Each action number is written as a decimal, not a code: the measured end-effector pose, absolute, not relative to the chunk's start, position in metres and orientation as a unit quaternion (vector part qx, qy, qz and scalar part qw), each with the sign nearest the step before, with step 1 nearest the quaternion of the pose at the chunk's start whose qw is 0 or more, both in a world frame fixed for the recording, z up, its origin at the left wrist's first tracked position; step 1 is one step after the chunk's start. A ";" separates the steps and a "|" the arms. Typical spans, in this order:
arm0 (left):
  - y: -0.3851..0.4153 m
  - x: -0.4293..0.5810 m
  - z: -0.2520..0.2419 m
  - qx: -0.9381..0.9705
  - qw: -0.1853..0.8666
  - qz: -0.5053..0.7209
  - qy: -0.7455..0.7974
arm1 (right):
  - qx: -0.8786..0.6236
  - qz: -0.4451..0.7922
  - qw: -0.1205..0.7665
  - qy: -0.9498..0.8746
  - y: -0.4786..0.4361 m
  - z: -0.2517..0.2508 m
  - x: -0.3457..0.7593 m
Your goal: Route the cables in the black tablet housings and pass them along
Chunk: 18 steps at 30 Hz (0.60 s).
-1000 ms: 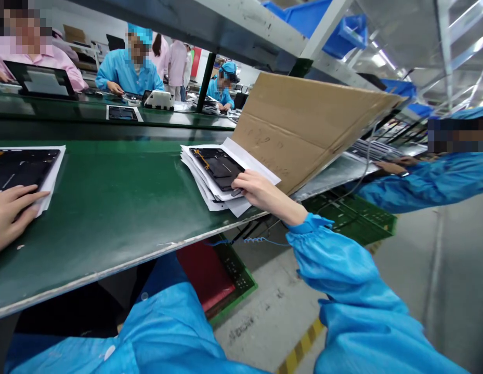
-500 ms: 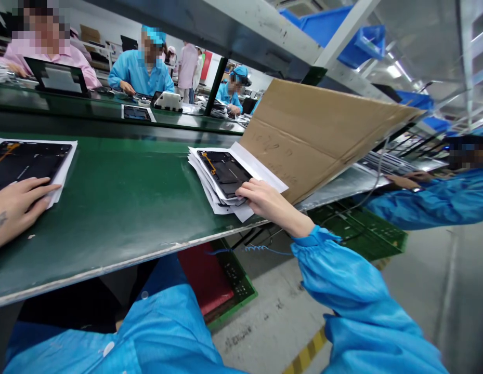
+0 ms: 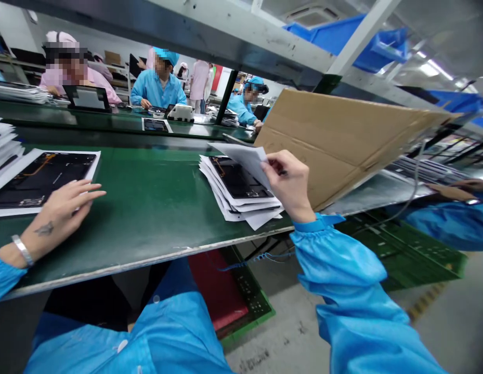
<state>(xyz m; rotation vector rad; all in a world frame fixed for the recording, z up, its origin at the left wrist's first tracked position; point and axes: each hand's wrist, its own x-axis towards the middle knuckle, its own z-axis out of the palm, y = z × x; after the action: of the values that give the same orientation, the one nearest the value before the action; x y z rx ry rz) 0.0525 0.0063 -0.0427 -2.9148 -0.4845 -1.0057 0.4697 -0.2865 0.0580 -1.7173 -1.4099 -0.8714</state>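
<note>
My right hand (image 3: 288, 182) pinches the edge of a white paper sheet (image 3: 245, 156), raised and tilted over a stack of papers (image 3: 221, 200). On that stack lies a black tablet-like panel (image 3: 235, 182) with an orange flex strip, partly hidden under the sheet. A thin dark edge shows behind the sheet; I cannot tell what it belongs to. My left hand (image 3: 65, 208) is open, fingers stretched out, at the near right corner of another black panel (image 3: 57, 171). This panel also has an orange strip and lies on white paper.
A cardboard sheet (image 3: 342, 140) leans up on the right of the green table (image 3: 155, 208). Another paper stack (image 3: 3, 145) stands at far left. A metal shelf beam (image 3: 210, 39) crosses overhead. Co-workers (image 3: 159, 83) sit opposite; a co-worker's sleeve (image 3: 452, 221) is at right. Green crates (image 3: 260, 311) are below.
My right hand has gone from the panel's right edge to the white sheet and lifted it over the panel. My left hand has shifted off the left panel's edge. The view has moved.
</note>
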 end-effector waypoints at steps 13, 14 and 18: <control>-0.067 0.067 -0.024 -0.679 -0.626 -0.166 -0.345 | -0.419 -0.277 0.181 -0.846 -0.228 -0.028 0.268; -0.070 0.066 -0.022 -0.664 -0.645 -0.161 -0.343 | -0.411 -0.263 0.191 -0.852 -0.224 -0.036 0.260; -0.073 0.064 -0.022 -0.652 -0.659 -0.167 -0.335 | -0.407 -0.243 0.250 -0.845 -0.209 -0.053 0.242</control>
<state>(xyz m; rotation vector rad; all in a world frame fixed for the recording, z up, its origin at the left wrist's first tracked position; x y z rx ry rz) 0.0644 -0.0725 -0.0217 -3.9715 -2.0437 -1.0192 0.2417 -0.2092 -0.0535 -1.1082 -2.2998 -0.6607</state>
